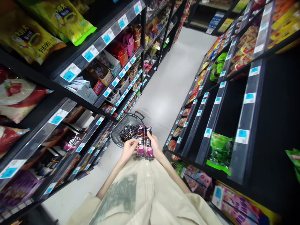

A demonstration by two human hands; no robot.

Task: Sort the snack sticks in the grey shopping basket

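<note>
In front of my shirt, my left hand (128, 149) pinches a slim black-and-purple drink sachet (140, 141) between thumb and fingers. My right hand (155, 144) grips a second, matching sachet (149, 150), its thumb lying on the front. The two packets are held upright side by side, each printed with a pinkish-purple cup near the bottom. Just beyond my hands, a dark grey shopping basket (112, 137) stands on the floor with its handle toward the aisle. Inside it lies a pile of similar dark sachets (127, 133).
Shelving with price tags (90, 53) runs along my left, carrying yellow snack bags (67, 18) and small boxes. Another rack (246, 115) lines my right, with a green bag (220, 151) on it. Between them the pale floor aisle (173, 78) leads away to shelves at the back.
</note>
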